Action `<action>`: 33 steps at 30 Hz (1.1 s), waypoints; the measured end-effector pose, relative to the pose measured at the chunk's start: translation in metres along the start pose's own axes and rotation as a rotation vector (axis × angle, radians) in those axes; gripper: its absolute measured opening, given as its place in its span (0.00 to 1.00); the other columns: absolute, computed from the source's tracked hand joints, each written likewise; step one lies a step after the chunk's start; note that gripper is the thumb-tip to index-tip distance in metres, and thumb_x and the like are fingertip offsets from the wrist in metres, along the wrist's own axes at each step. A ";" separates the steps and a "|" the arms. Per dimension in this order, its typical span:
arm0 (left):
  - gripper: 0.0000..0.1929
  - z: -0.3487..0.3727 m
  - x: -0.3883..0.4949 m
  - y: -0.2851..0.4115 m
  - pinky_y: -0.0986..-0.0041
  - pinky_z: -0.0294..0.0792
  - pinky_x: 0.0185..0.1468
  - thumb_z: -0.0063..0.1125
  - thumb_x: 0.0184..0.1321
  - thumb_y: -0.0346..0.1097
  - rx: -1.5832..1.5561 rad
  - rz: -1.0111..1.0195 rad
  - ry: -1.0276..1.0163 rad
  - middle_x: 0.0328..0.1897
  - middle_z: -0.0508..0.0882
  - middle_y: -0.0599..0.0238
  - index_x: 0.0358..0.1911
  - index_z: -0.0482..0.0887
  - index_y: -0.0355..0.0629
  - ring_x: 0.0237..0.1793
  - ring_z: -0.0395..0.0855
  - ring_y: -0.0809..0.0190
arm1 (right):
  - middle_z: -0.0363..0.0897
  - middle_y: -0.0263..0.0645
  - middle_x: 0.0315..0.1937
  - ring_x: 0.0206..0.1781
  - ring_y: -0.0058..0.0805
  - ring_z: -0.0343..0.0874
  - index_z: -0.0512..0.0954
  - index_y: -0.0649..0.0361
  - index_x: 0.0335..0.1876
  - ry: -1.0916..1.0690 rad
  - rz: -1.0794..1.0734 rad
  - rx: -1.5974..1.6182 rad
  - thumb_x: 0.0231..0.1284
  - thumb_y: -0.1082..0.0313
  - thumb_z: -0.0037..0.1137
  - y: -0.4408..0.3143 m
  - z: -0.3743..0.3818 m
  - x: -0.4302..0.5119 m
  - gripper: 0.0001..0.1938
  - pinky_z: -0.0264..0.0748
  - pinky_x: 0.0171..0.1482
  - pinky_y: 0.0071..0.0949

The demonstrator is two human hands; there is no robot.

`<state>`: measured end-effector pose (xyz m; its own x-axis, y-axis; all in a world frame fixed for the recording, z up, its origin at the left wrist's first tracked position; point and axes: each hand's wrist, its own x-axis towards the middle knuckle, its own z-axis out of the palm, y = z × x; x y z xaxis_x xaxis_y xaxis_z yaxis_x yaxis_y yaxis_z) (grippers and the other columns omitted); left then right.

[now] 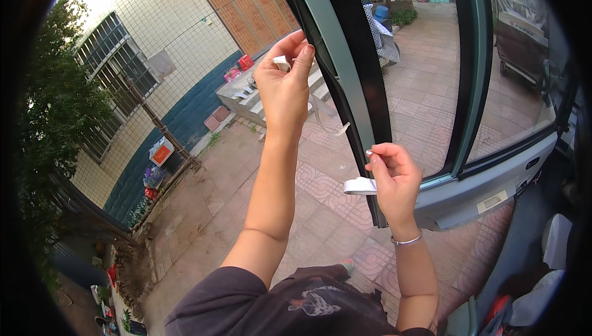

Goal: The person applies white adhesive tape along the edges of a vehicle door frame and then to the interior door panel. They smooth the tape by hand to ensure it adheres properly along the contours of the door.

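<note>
My left hand [283, 86] is raised to the edge of an open vehicle door. Its thumb and fingers close at the black rubber seal [340, 91], and a curled white strip [281, 63] shows in its grasp. Below that hand dangles a pale, translucent strip [330, 130]. Lower down the frame, my right hand [398, 181] pinches a small white piece [369, 153] between thumb and finger. A looped white band [360, 186], seemingly tape, sticks out from the same hand. The green door frame [333, 26] runs beside both hands.
The door's window glass [421, 91] and grey inner panel [490, 197] lie to the right. Concrete steps [245, 100] with red items stand ahead by a tiled wall [171, 17]. Patterned paving [319, 216] covers the ground. A leafy tree [64, 105] is at left.
</note>
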<state>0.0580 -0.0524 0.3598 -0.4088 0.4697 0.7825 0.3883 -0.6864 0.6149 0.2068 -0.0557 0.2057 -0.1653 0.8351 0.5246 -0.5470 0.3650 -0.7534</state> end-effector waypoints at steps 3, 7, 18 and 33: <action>0.12 0.000 0.001 -0.003 0.81 0.73 0.47 0.63 0.60 0.26 -0.021 0.005 -0.010 0.37 0.83 0.67 0.47 0.83 0.30 0.39 0.79 0.72 | 0.81 0.35 0.35 0.34 0.17 0.79 0.77 0.68 0.43 0.037 -0.014 0.050 0.63 0.80 0.55 -0.006 0.000 0.000 0.05 0.76 0.35 0.15; 0.14 -0.001 0.004 -0.007 0.83 0.71 0.45 0.62 0.61 0.26 -0.036 0.054 -0.068 0.39 0.83 0.66 0.49 0.82 0.31 0.39 0.78 0.73 | 0.81 0.37 0.35 0.34 0.18 0.80 0.77 0.68 0.42 0.058 0.013 0.107 0.63 0.80 0.54 -0.014 0.001 0.001 0.05 0.78 0.38 0.17; 0.18 -0.003 0.007 -0.011 0.82 0.70 0.50 0.62 0.63 0.31 -0.088 -0.035 -0.185 0.43 0.83 0.65 0.54 0.75 0.32 0.43 0.77 0.73 | 0.82 0.39 0.34 0.31 0.19 0.79 0.77 0.65 0.42 0.111 0.075 0.257 0.62 0.79 0.56 -0.026 0.000 0.003 0.05 0.77 0.36 0.17; 0.23 0.016 0.035 -0.007 0.79 0.70 0.38 0.66 0.61 0.44 0.114 0.214 -0.135 0.37 0.82 0.66 0.52 0.78 0.34 0.34 0.77 0.72 | 0.81 0.38 0.33 0.29 0.16 0.77 0.77 0.66 0.43 0.140 -0.009 0.112 0.64 0.78 0.54 -0.042 0.019 0.009 0.05 0.76 0.35 0.16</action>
<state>0.0539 -0.0227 0.3848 -0.1972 0.3955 0.8971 0.5473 -0.7147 0.4354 0.2125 -0.0715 0.2491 -0.0489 0.8841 0.4647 -0.6369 0.3309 -0.6964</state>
